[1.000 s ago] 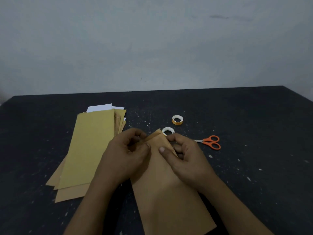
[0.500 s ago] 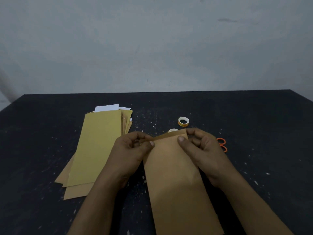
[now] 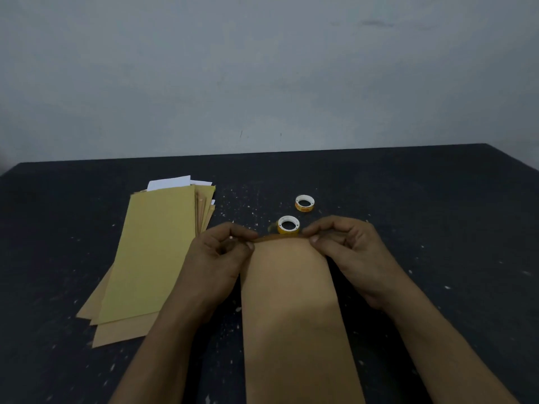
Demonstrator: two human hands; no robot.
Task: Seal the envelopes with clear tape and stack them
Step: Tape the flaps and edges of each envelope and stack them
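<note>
1. Left of the left hand: fanned pile of tan paper envelopes, no tape visible on them.
2. Left hand: curled, pinching one flap corner of the long brown paper envelope.
3. Just past the fingertips: small yellow-and-white clear tape roll, untouched.
4. Right hand: pinching the other corner. Probably only folding; taping and stacking all left.

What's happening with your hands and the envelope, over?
Left hand, right hand: both pinch the envelope at its top flap. No tape seen on it. Near tape roll, far tape roll lie just beyond, nothing blocking.
</note>
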